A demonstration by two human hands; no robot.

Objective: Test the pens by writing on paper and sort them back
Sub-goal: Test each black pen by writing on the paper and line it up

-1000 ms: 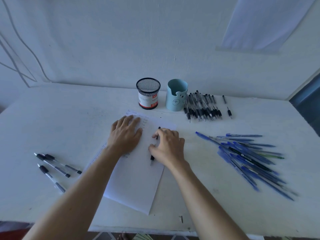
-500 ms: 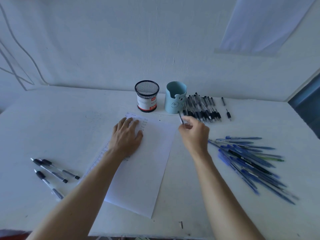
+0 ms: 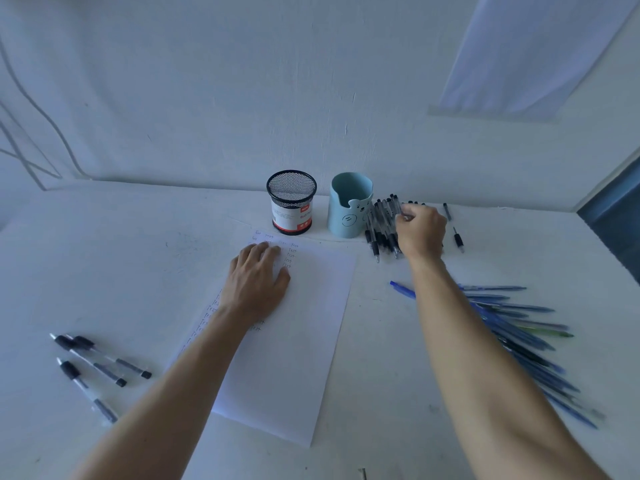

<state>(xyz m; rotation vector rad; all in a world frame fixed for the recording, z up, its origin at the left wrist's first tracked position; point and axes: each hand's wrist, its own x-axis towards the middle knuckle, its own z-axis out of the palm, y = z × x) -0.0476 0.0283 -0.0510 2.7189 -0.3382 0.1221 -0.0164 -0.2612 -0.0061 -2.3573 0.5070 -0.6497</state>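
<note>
Stock on the desk [image 3: 104, 265], left to right.

Three black pens [image 3: 93, 365]: loose at my far left, well apart from everything else. I judge them a lot set aside, rejects or waiting their turn; which, I cannot tell.

Paper [image 3: 304, 358]: one sheet, mid-desk. Columns of the word "test" run along its top and left side; the lower right is blank. By that count many pens are already tried.

Left hand [image 3: 258, 278]: fingers straight, palm flat on the sheet, pinning it.

Mesh cup [image 3: 291, 202] and blue cup [image 3: 349, 206]: upright side by side behind the sheet. No pen shows above either rim, so putting pens back in a holder looks not yet begun.

Row of black pens [image 3: 379, 225]: laid side by side just right of the blue cup. I take this for the tested, sorted lot.

Right hand [image 3: 420, 233]: over that row, fingers curled down at its far end. Whether they pinch a pen I cannot tell.

Two short dark pens [image 3: 458, 239]: just right of the hand, apart from the row.

Heap of blue pens [image 3: 519, 327]: fanned out at my right, partly under my forearm. Grouped by colour, it seems; tested or not, I cannot say.
</note>
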